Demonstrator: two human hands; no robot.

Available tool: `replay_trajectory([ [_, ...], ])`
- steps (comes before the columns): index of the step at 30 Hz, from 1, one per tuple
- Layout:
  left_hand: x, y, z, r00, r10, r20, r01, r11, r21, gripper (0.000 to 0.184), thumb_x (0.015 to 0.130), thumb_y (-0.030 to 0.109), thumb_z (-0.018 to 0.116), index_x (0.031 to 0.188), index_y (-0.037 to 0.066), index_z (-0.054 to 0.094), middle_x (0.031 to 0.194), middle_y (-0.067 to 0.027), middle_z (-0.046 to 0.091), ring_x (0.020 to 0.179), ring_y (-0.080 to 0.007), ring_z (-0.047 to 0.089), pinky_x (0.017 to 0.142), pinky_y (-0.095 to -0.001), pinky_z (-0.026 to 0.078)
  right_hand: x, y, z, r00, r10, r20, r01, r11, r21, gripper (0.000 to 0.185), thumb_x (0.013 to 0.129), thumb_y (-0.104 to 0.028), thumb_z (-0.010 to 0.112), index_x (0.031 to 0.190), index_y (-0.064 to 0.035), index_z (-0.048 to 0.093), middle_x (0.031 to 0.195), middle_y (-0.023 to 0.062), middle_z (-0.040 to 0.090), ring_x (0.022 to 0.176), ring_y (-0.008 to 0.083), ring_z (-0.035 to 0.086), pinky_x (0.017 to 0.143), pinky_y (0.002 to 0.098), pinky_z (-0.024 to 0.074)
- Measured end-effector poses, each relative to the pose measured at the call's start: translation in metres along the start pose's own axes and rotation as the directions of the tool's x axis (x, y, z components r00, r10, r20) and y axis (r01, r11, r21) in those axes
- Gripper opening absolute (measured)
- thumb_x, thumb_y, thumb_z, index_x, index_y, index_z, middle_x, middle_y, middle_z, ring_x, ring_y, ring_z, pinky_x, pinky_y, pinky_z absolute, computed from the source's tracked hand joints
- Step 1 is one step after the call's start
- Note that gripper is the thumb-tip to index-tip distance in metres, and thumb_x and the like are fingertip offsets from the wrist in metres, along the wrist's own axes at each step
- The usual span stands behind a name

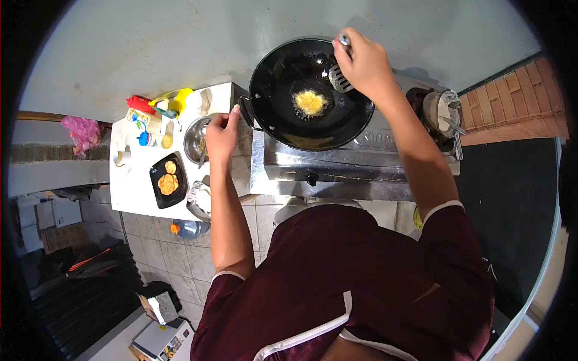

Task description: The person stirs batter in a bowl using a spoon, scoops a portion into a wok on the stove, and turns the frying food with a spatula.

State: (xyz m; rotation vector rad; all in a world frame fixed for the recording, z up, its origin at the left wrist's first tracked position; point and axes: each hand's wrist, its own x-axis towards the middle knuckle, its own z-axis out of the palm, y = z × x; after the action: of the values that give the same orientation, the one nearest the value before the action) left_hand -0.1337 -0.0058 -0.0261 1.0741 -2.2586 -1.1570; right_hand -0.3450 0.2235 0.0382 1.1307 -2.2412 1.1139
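Fingers of the right hand [364,66] closed round the handle of 1 slotted spatula [341,80]; its blade sits inside the wok [278,108] at 2 o'clock from the wok's centre. Left hand [222,139]: fingers partly bent, one fingertip at the wok's side handle [245,112], between 8 and 9 o'clock. Can't tell if it pinches the handle or only sits against it.

Writing: metal stove [349,157] has raised lettering at 4 o'clock from the wok, "inna" legible, rest unclear. Labels on the bottles too small to read.

Counts: 1 black wok, 1 yellow frying piece [310,103] near its middle with bubbles round the edge. 1 stove knob [312,178] visible, at 6 o'clock from the wok.

White table [135,195], 9 to 10 o'clock in view: 1 black plate [158,197] with 2 fried pieces [168,183], one small, one bigger. 1 steel bowl [194,139] partly behind the left hand. 1 red bottle [139,104], 1 blue-capped bottle [146,139].

1 jug with orange cap [191,230] at 8 o'clock, beside the table, over the tiled floor. 1 glass jar [447,111] at 2 o'clock, right of the wok, utensil handles by it.
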Motion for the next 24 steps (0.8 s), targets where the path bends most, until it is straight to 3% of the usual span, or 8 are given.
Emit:
replay_trajectory([
  [2,0.001,-0.002,-0.003,1.0,0.001,0.021,-0.001,1.0,0.005,0.045,0.086,0.04,0.066,0.079,-0.004,0.065,0.065,-0.0064,0.061,0.062,-0.0105,0.05,0.061,-0.0266,0.043,-0.008,-0.012,-0.009,0.995,0.03,-0.096,-0.031,1.0,0.001,0.019,0.085,-0.021,0.062,0.09,-0.0034,0.055,0.076,0.0184,0.062,0.072,0.0396,0.062,0.064,0.045,0.0485],
  [3,0.0,0.0,-0.004,0.999,-0.001,0.038,0.001,1.0,0.002,0.044,0.087,0.04,0.066,0.081,-0.003,0.066,0.066,-0.0044,0.06,0.063,-0.0096,0.049,0.063,-0.026,0.043,-0.01,-0.023,-0.017,0.986,0.153,-0.064,-0.156,0.987,-0.046,0.021,0.085,-0.021,0.064,0.088,-0.0028,0.056,0.073,0.0175,0.062,0.071,0.0382,0.062,0.063,0.0439,0.048],
  [5,0.004,-0.004,-0.004,0.997,0.047,0.065,-0.043,0.998,-0.052,0.041,0.087,0.038,0.066,0.079,-0.002,0.065,0.064,-0.001,0.057,0.062,-0.0081,0.045,0.06,-0.025,0.04,-0.016,-0.025,-0.021,0.975,0.202,-0.09,-0.204,0.979,-0.016,0.022,0.086,-0.023,0.063,0.088,-0.0024,0.055,0.072,0.0174,0.061,0.07,0.038,0.062,0.062,0.044,0.0475],
  [10,0.014,-0.015,0.0,0.987,0.055,0.152,-0.051,0.998,-0.025,0.041,0.086,0.038,0.066,0.079,-0.003,0.065,0.062,-0.0057,0.06,0.058,-0.0112,0.05,0.059,-0.027,0.044,-0.029,-0.032,-0.032,0.922,0.379,-0.077,-0.379,0.925,0.018,0.029,0.092,-0.028,0.058,0.086,0.0002,0.053,0.07,0.0186,0.06,0.067,0.038,0.061,0.061,0.0425,0.0459],
  [14,0.018,-0.02,0.005,0.982,0.079,0.172,-0.072,0.996,-0.044,0.04,0.086,0.036,0.067,0.079,-0.002,0.065,0.06,-0.0051,0.058,0.057,-0.0106,0.049,0.057,-0.0267,0.043,-0.038,-0.04,-0.029,0.925,0.362,-0.118,-0.369,0.928,-0.045,0.027,0.092,-0.026,0.056,0.085,-0.0002,0.052,0.068,0.0185,0.059,0.065,0.0367,0.06,0.061,0.041,0.0455],
  [16,0.02,-0.021,0.006,0.979,0.087,0.182,-0.067,0.991,-0.115,0.039,0.086,0.035,0.067,0.077,-0.002,0.064,0.06,-0.0044,0.058,0.057,-0.0101,0.048,0.056,-0.0266,0.042,-0.04,-0.047,-0.029,0.895,0.433,-0.108,-0.435,0.9,0.003,0.025,0.093,-0.024,0.057,0.085,-0.0006,0.052,0.068,0.0177,0.059,0.063,0.035,0.06,0.06,0.0395,0.0453],
  [24,0.024,-0.018,0.005,0.968,0.09,0.235,-0.065,0.992,-0.111,0.039,0.086,0.035,0.066,0.075,-0.002,0.063,0.061,-0.0046,0.058,0.057,-0.0098,0.048,0.056,-0.0264,0.041,-0.057,-0.047,-0.02,0.888,0.398,-0.23,-0.409,0.913,0.002,0.021,0.091,-0.022,0.059,0.087,-0.0014,0.055,0.066,0.0154,0.06,0.057,0.0291,0.06,0.056,0.0353,0.0464],
])
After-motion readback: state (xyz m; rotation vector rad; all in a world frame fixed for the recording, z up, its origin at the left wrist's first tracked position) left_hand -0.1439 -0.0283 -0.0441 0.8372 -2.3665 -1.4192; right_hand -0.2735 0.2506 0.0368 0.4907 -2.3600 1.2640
